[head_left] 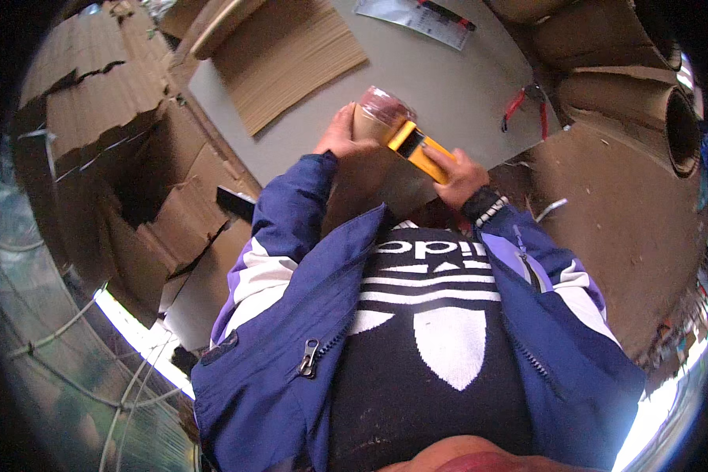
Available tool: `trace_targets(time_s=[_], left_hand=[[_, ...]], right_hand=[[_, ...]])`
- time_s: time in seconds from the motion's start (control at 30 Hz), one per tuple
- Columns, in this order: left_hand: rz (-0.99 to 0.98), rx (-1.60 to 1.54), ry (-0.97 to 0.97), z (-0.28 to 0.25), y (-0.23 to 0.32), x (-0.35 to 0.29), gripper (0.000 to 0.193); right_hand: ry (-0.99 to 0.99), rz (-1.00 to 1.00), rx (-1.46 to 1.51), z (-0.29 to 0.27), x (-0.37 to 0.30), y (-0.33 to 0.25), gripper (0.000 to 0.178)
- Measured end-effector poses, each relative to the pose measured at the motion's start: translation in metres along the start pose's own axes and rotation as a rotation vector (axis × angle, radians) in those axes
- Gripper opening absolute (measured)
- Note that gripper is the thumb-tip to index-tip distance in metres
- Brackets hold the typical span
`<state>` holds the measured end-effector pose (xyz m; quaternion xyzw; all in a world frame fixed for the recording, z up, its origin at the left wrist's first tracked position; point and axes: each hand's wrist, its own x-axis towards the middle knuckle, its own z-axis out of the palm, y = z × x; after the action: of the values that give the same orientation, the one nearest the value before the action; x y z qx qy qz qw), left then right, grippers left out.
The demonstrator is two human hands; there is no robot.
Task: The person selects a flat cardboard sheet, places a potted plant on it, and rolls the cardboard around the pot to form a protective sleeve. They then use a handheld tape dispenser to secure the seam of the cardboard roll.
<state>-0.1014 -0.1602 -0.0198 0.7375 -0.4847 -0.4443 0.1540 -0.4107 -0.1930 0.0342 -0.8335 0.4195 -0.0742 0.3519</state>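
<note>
My left hand (339,134) is closed around the left side of a short tan cylinder (374,119) with a shiny reddish top. My right hand (460,179) grips a yellow hand tool (430,164) with a dark part near its far end. That far end meets the right side of the cylinder, and the contact point is too blurred to make out. Both hands are over the near part of a pale grey tabletop (307,141).
A stack of corrugated cardboard (291,63) lies at the table's far left. Red-handled pliers (525,108) rest on the right, with a printed sheet (417,22) at the back. Rolled cardboard tubes (633,118) stand at the right, and torn cardboard (106,102) fills the left.
</note>
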Motion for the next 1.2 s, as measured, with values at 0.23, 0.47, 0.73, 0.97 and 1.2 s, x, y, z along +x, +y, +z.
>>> trace_targets(time_s=[0.23,0.47,0.73,0.97,1.2], left_hand=[[-0.159,0.447,0.394,0.005,0.042,0.003,0.095],[-0.263,0.202,0.149,-0.019,0.065,0.001,0.100],[-0.181,-0.275,-0.101,-0.101,-0.064,0.069,0.111],[-0.127,0.590,0.104,-0.113,-0.038,0.056,0.118],[-0.238,0.449,0.329,-0.106,0.006,0.036,0.120]], right_hand=[[-0.046,-0.081,0.051,-0.044,0.050,-0.044,0.065],[-0.136,-0.034,-0.022,-0.092,-0.049,0.016,0.072],[-0.173,0.016,-0.138,0.022,0.076,0.002,0.060],[0.006,-0.056,-0.043,0.038,0.144,-0.074,0.061],[0.020,-0.181,-0.037,-0.011,0.093,-0.066,0.069]])
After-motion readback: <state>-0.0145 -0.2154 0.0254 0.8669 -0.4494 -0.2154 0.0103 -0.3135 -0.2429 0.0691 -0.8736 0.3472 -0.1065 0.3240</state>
